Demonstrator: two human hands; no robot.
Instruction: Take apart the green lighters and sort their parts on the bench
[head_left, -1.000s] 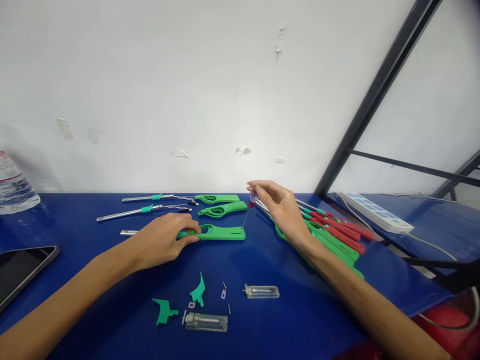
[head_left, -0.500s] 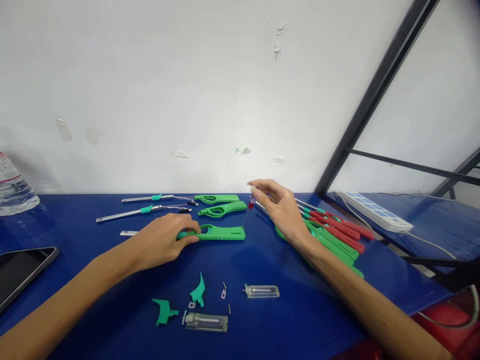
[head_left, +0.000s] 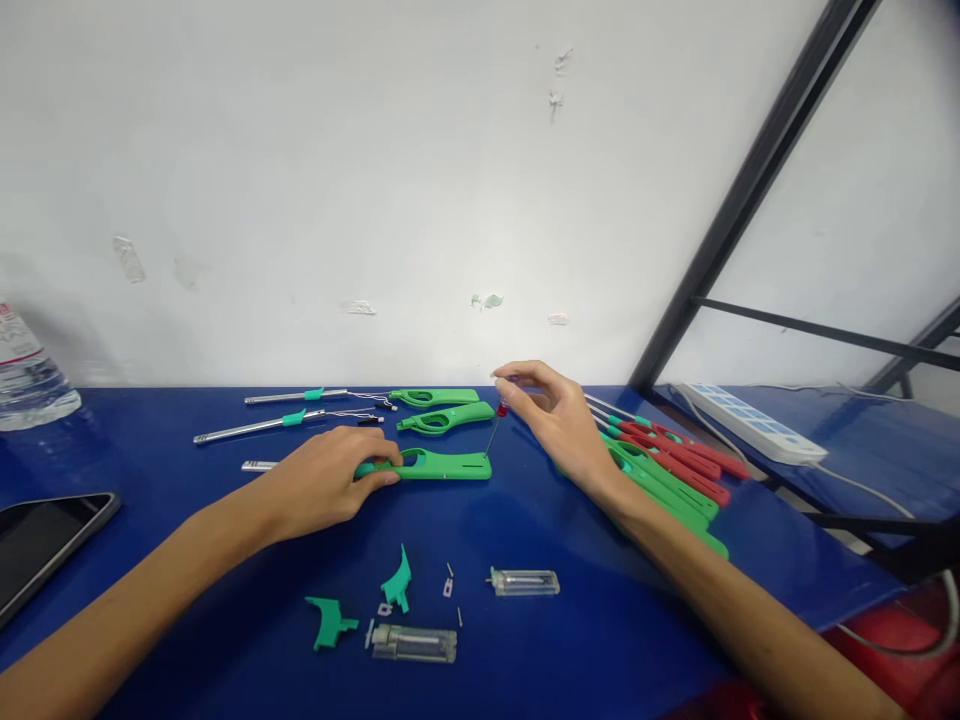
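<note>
My left hand (head_left: 334, 475) is closed around the front part of a green gas lighter (head_left: 450, 466), which lies on the table with its metal tube poking out to the left. My right hand (head_left: 551, 420) pinches the handle of a small screwdriver (head_left: 500, 412) with a red collar. The thin shaft slants down, its tip at the end of the lighter's handle. Behind it lie two green handle shells (head_left: 442, 418) and two metal tubes (head_left: 259, 427) with wires. In front are green triggers (head_left: 328, 622), clear fuel tanks (head_left: 414, 644) and tiny screws (head_left: 460, 617).
Red and green lighters (head_left: 667, 460) lie in a pile at the right, beside my right forearm. A power strip (head_left: 754, 425) stands further right near a black metal frame (head_left: 675, 330). On the left are a phone (head_left: 52, 540) and a water bottle (head_left: 30, 375).
My right hand's fingers have shifted slightly on the screwdriver handle, covering more of it. The left hand and the lighter have stayed in place.
</note>
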